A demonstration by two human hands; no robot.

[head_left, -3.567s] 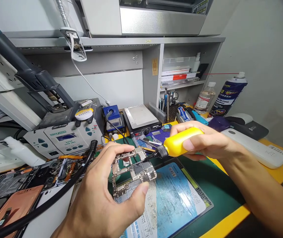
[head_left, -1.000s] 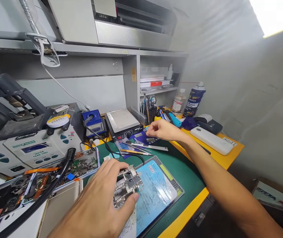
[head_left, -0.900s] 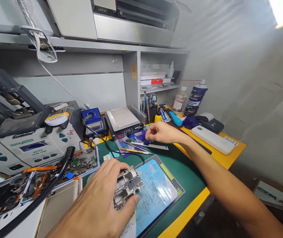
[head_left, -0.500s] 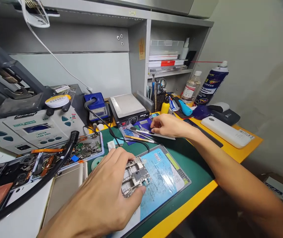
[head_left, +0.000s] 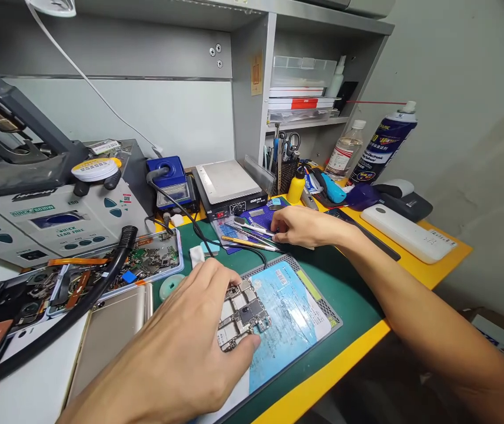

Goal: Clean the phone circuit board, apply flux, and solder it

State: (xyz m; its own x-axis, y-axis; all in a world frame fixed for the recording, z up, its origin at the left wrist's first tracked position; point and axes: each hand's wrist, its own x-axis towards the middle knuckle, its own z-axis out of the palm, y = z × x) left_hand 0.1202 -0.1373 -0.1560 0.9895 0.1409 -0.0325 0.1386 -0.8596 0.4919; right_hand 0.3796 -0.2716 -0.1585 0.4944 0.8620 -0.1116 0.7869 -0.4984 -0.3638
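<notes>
Green mat (head_left: pixel 358 306) under two hands, board (head_left: pixel 252 312) at lower centre

Left hand (head_left: pixel 190 341) pinches the board by its edges, thumb and fingers apart, presumably to leave its face uncovered, over the blue pad (head_left: pixel 282 330); mat separates pad from the yellow edge (head_left: pixel 318 383) at lower right. Mid-frame, the right hand (head_left: pixel 300 227) curls at the brush (head_left: pixel 254 227), perhaps laid crosswise for easy reach; whether it grips, I cannot tell. Heater (head_left: pixel 229 182) and bottle (head_left: pixel 295 187) hem the far side; room looks widest over the pad.

Left hand (head_left: pixel 181 347) gripping a circuit board (head_left: pixel 248 311), right hand (head_left: pixel 298 227) at a slim white tool (head_left: pixel 256 227)
</notes>
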